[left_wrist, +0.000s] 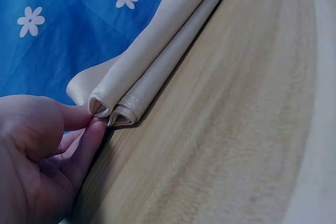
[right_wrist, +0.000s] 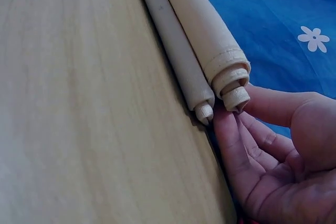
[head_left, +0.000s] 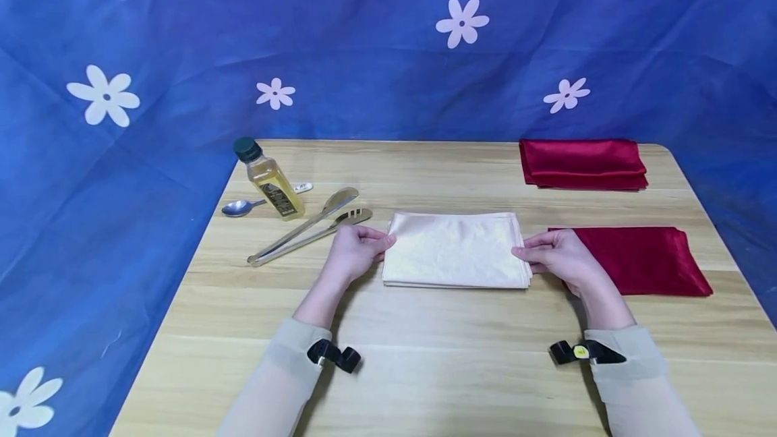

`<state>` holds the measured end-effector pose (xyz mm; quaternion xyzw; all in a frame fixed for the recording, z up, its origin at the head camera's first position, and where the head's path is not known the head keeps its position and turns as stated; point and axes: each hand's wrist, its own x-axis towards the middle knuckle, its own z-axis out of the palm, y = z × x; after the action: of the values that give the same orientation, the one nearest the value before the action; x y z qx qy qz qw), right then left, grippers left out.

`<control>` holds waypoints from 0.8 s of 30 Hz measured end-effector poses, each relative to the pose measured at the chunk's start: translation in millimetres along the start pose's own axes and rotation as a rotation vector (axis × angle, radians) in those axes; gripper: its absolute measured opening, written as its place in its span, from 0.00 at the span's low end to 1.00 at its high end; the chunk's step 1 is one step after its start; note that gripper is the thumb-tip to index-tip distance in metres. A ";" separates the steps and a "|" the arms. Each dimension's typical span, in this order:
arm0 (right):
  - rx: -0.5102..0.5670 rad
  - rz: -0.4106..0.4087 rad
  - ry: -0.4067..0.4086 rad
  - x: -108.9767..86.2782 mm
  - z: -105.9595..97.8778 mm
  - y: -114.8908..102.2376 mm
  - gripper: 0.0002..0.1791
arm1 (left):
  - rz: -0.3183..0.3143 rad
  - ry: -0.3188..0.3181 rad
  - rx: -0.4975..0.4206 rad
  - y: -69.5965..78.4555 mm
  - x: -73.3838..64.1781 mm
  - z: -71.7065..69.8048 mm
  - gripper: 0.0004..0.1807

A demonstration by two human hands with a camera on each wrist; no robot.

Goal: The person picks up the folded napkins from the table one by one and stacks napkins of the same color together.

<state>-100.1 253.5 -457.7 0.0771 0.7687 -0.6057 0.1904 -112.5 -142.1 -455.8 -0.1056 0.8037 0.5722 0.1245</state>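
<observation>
A folded cream satin cloth lies flat in the middle of the wooden table. My left hand pinches its left edge between thumb and fingers. At the opposite edge, my right hand pinches the cloth the same way. Seen from the left wrist, the layered cloth shows two rolled folds, with the thumb and fingertips on the upper one. The right wrist view shows the stacked folds of the cloth end-on, the upper layers between thumb and fingers.
Metal tongs lie left of the cloth, beside a bottle of yellow liquid with a green cap and a spoon. One folded red cloth lies partly behind my right hand; another red cloth is at the back right.
</observation>
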 end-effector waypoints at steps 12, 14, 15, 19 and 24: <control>0.069 -0.029 -0.080 -9.8 -4.3 -3.0 0.28 | 0.117 -0.016 -0.044 4.5 -10.1 -9.1 0.15; 0.083 -0.045 -0.096 -12.1 -7.7 -2.7 0.28 | 0.129 -0.020 -0.050 6.0 -11.6 -12.2 0.14; 0.085 -0.055 -0.100 -13.1 -9.7 -2.5 0.28 | 0.130 -0.020 -0.052 7.2 -12.1 -13.9 0.14; 0.086 -0.090 -0.114 -17.2 -17.3 -5.6 0.27 | 0.131 -0.022 -0.067 12.6 -13.7 -19.9 0.12; 0.076 -0.106 -0.118 -22.3 -28.9 -12.0 0.28 | 0.133 -0.032 -0.099 20.4 -14.8 -22.7 0.12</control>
<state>-89.7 280.7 -432.7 0.0074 0.7357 -0.6471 0.1998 -106.6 -156.5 -425.7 -0.0487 0.7776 0.6197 0.0940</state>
